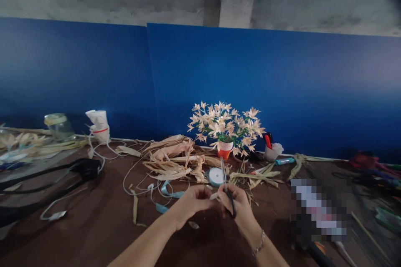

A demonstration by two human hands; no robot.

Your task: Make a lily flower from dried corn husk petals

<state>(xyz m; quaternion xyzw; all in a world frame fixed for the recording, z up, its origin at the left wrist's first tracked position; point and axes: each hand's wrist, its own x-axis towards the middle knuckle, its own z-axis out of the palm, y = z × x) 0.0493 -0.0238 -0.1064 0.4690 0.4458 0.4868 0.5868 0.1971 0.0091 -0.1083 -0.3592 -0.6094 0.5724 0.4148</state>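
Observation:
Over the brown table, my left hand (196, 200) pinches a small pale piece of husk (214, 196) between thumb and fingers. Close beside it on the right, my right hand (235, 203) holds black-handled scissors (229, 201), their blades pointing up and away. Its fingertips are near the pale piece; whether they touch it is too small to tell. Just beyond the hands lies a white and blue ribbon roll (216, 176). Another small pale piece (194, 225) rests on the table below my left hand.
A red and white pot (224, 149) of pale flowers stands at the back. Dried husks (171, 160) lie left of it. Cables (125, 179), a glass jar (59, 127) and a black stand (84, 170) are on the left. A white cup (272, 152) holds tools behind the right side.

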